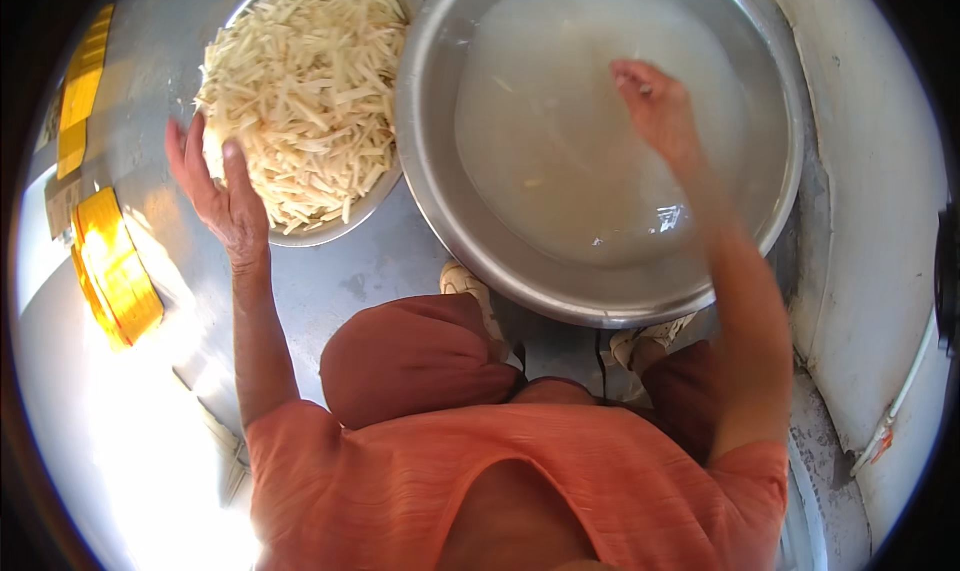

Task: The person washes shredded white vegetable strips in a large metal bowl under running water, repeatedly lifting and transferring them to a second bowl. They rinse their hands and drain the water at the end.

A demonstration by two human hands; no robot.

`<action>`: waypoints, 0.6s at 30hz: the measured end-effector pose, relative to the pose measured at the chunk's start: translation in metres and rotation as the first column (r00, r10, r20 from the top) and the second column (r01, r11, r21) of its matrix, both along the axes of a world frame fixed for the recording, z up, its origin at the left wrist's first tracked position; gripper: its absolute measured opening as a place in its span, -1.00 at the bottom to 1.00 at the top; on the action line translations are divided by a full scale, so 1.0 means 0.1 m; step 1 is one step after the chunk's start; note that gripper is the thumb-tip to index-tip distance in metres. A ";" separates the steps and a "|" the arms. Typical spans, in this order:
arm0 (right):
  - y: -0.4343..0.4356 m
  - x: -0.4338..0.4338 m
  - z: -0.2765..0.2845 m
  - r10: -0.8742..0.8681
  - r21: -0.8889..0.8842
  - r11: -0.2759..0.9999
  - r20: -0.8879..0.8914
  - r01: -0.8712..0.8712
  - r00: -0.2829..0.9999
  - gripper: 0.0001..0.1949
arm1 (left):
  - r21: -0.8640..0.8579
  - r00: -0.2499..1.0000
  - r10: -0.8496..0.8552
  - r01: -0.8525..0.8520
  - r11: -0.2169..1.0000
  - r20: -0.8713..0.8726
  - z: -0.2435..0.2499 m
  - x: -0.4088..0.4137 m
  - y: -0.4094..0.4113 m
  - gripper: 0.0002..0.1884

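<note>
A metal basin (300, 235) at the upper left is heaped with pale cut vegetable strips (307, 98). My left hand (225, 196) is at the left side of this heap, fingers apart and holding nothing; whether it touches the rim or the strips is unclear. To the right stands a larger stainless steel basin (435, 196) of cloudy water (555, 143), in which a few strips show faintly. Over the water is my right hand (660, 109), its fingers curled. Motion blurs that arm, and whether the fingers hold anything cannot be made out.
Yellow folded packaging (116, 263) lies at the left, with another yellow piece (84, 83) farther up. A pale wall (877, 158) runs close along the large basin's right side. My shoes (472, 289) are by its near rim on the grey floor (360, 263).
</note>
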State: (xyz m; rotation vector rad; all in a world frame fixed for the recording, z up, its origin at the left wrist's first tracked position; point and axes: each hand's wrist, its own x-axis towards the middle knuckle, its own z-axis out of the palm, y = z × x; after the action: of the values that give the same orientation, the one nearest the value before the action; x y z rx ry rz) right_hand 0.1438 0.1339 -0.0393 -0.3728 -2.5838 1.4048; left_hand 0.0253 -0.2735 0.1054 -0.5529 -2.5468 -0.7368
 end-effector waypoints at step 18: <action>0.68 0.21 -0.97 0.071 0.422 0.761 0.701 -0.493 0.710 -0.70 | -0.362 0.577 -0.443 0.799 0.481 0.686 -2.32 -0.03 2.61 -0.61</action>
State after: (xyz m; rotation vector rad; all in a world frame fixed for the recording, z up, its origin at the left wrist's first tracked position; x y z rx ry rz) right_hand 0.1643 0.2016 -0.1362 -0.3982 -3.6196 0.4456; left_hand 0.0228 -0.0126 -0.1269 -1.9118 -3.0579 -0.1410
